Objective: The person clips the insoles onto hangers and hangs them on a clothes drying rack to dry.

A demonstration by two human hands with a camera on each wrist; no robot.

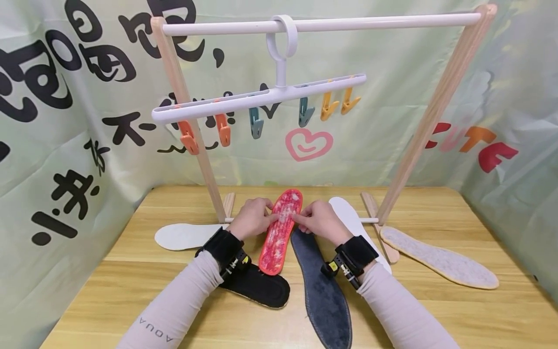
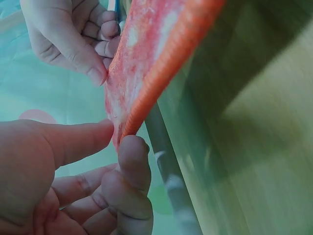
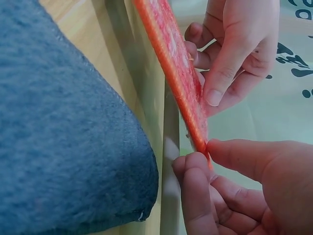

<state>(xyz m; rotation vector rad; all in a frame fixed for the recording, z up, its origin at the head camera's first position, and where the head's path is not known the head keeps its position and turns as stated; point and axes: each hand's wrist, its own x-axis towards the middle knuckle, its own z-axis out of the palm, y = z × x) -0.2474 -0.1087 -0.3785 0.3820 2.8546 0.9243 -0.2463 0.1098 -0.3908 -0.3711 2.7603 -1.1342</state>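
Note:
A red fuzzy insole (image 1: 279,237) with an orange stitched edge is held up off the table between both hands. My left hand (image 1: 254,218) pinches its left edge with thumb and fingers; in the left wrist view the thumb lies on the fuzzy face and the fingers (image 2: 134,166) behind. On the opposite edge, my right hand (image 1: 320,220) pinches it the same way, as the right wrist view shows. Beneath the red insole's lower end lies a black insole (image 1: 261,286), partly hidden by the left wrist. A dark grey insole (image 1: 324,291) lies below the right hand.
Behind the hands stands a wooden rack with a white bar (image 1: 379,21). From it hangs a white hanger (image 1: 281,92) with several clips, orange, teal and yellow. White insoles (image 1: 187,236) lie left and right, and a grey insole (image 1: 440,259) lies at the far right.

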